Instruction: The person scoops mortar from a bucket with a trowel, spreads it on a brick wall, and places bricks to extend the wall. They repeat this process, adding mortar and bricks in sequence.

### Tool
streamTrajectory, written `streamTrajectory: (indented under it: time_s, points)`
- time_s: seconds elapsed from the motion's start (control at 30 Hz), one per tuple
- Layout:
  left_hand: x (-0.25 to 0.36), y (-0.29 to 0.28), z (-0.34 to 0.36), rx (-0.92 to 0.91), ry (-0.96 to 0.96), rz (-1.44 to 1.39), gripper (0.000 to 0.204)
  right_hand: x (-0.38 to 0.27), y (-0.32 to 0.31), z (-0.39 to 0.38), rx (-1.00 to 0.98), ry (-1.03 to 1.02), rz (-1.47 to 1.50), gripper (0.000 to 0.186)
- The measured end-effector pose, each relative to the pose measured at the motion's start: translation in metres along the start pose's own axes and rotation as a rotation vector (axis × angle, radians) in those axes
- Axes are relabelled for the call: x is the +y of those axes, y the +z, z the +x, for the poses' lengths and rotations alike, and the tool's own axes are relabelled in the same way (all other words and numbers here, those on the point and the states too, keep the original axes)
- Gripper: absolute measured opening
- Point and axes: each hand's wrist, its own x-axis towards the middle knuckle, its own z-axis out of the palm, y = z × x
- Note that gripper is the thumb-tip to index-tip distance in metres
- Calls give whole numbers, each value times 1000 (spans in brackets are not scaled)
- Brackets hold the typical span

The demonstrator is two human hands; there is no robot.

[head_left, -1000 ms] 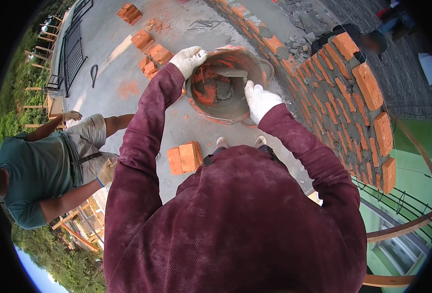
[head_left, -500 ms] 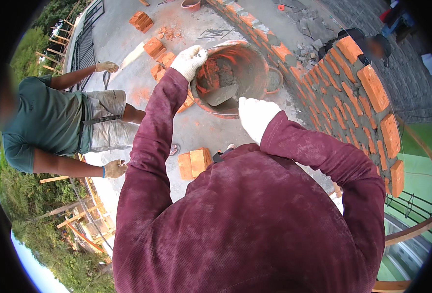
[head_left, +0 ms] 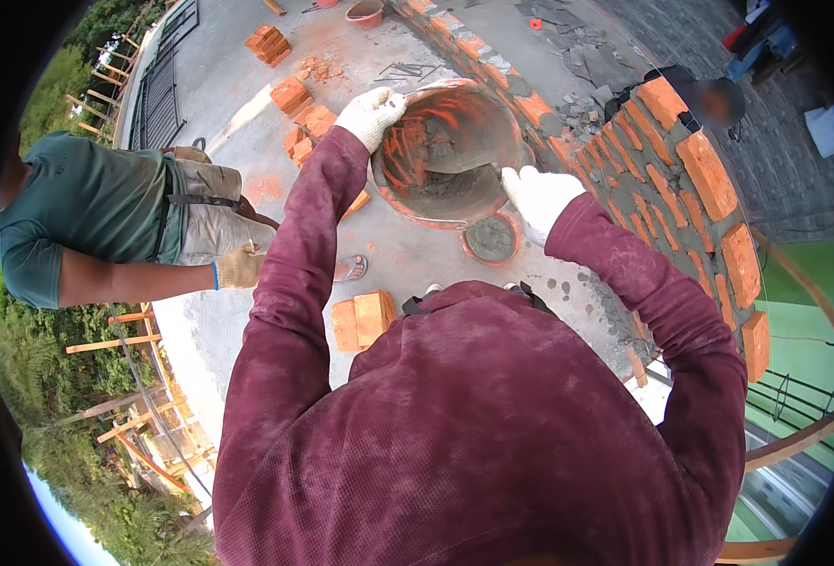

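The bucket (head_left: 494,121) was between the two gloved hands, its mouth facing up toward the wearer and grey mortar (head_left: 438,140) inside; whether its base met the floor could not be told. The left hand (head_left: 371,117) was closed on its rim, at the far left of the mouth, while the right hand (head_left: 537,198) was closed at the near right edge around the end of a trowel (head_left: 456,158) — the handle lay hidden in the fist, the blade reaching into the bucket. Working the mortar well probably called for a firm left hold against the push, a loose right wrist, and the blade kept low along the curved wall. Just below the right hand sat a small tub (head_left: 467,249) of mortar, partly covered by the bucket. Farther out, a brick wall (head_left: 657,189) rose beyond the right grip, loose bricks (head_left: 291,96) lay left of the left grip, and a co-worker (head_left: 96,203) stood farther left.
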Motion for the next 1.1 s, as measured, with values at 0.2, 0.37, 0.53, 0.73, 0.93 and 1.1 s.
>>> streamTrajectory:
  time_s: [0.2,0.37,0.53,0.73,0.93,1.1]
  points:
    - [46,21,13,-19,-27,14,29,16,40,28,227,172,-64,31]
    - [37,20,6,-13,30,48,26,24,8,-3,-128,108,3,49]
    - [72,15,8,-110,11,-264,19,14,-4,9,357,100,-116,56]
    - [53,0,20,-63,50,-127,26,19,-5,-16,75,97,3,54]
    - [64,8,22,-54,48,-106,29,26,10,-2,193,167,-93,61]
    - [55,9,20,-110,79,3,30,27,-1,-16,-20,151,87,41]
